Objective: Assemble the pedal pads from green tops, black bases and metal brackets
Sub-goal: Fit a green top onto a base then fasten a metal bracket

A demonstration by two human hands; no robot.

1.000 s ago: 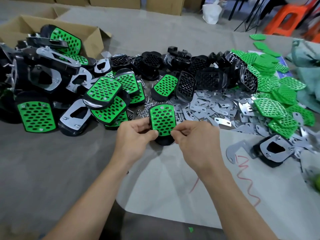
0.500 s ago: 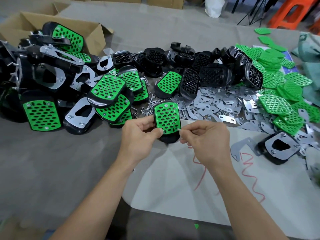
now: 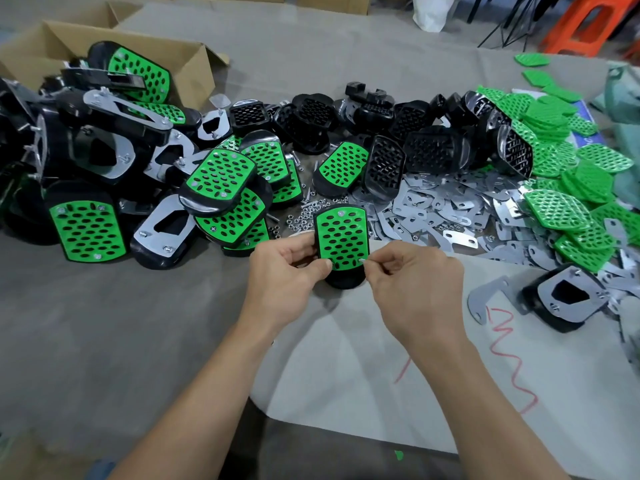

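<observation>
Now, the change: a second ago the right hand [image 3: 412,282] has its fingers against the lower edge of the pedal pad with the green perforated top on a black base [image 3: 341,237]. At this moment its fingertips pinch a small silver screw [image 3: 362,260] at the pad's lower right corner.
Left grip: the left hand [image 3: 287,268] holds the pad by its left edge, thumb on the green face, as before.
Right grip: narrow, closed on the screw alone.
Where the pad is: lifted just above the table [image 3: 104,323], between both hands, in front of the scattered small nuts [image 3: 301,220].
Meaning: I judge top and base are mated. One screw head shows at the upper edge, and the lower fastening is in hand. I cannot tell whether a bracket sits on the back.
Table: covered in grey cloth, with a white sheet marked in red scribble [image 3: 398,375] under the forearms. Finished pads [image 3: 221,178] are heaped at the left, bare black bases [image 3: 426,150] lie behind, and flat metal brackets [image 3: 446,209] and loose green tops [image 3: 554,209] lie to the right.
Room: an open cardboard box [image 3: 194,64] at far left, an orange plastic stool [image 3: 588,26] at far right.
</observation>
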